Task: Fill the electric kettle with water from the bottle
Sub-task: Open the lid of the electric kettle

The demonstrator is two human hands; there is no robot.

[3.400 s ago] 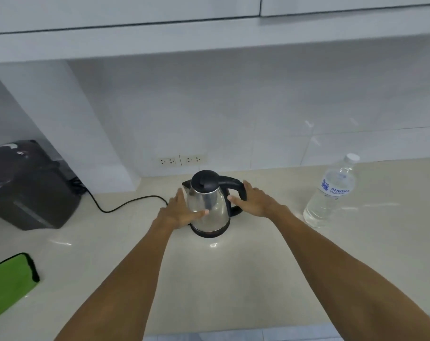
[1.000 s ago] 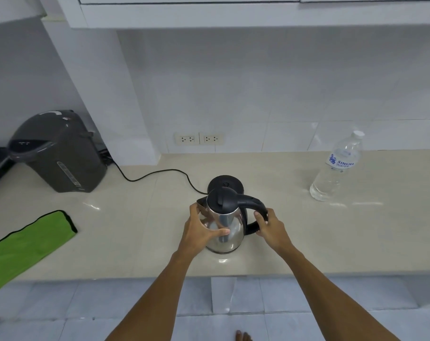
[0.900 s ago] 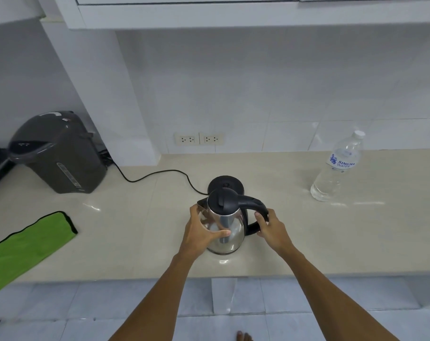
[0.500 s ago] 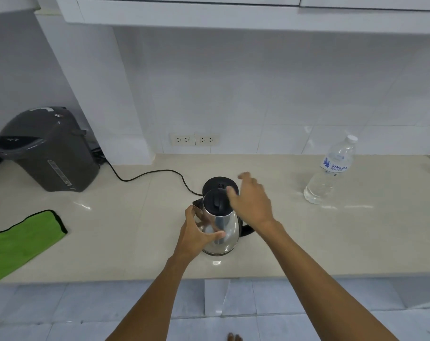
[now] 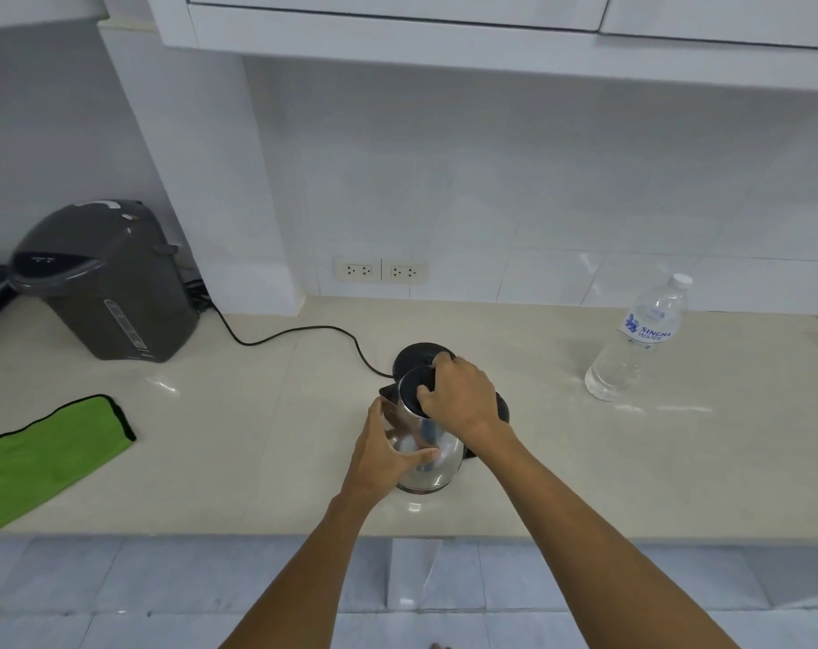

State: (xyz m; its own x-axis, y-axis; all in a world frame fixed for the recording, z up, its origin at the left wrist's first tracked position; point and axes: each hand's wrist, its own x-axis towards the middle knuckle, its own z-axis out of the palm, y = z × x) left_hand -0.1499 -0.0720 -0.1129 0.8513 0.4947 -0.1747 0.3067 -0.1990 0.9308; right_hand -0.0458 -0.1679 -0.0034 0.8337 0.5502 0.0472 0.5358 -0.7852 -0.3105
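Observation:
A steel electric kettle (image 5: 433, 466) with a black lid (image 5: 411, 388) stands near the front edge of the beige counter (image 5: 257, 437), just in front of its round black base (image 5: 414, 356). My left hand (image 5: 383, 454) wraps the kettle's left side and holds it steady. My right hand (image 5: 463, 395) sits on top with its fingers gripping the lid. The lid looks closed. A clear water bottle (image 5: 639, 339) with a white cap stands upright at the right, well apart from both hands.
A dark grey hot-water dispenser (image 5: 103, 283) stands at the back left. A black cord (image 5: 295, 332) runs from it toward the kettle base. A green cloth (image 5: 42, 456) lies at the left front edge. Wall sockets (image 5: 381, 271) sit behind the kettle.
The kettle came off its base toward the counter's front edge. My right hand left the handle and came down onto the lid. My left hand stays on the body.

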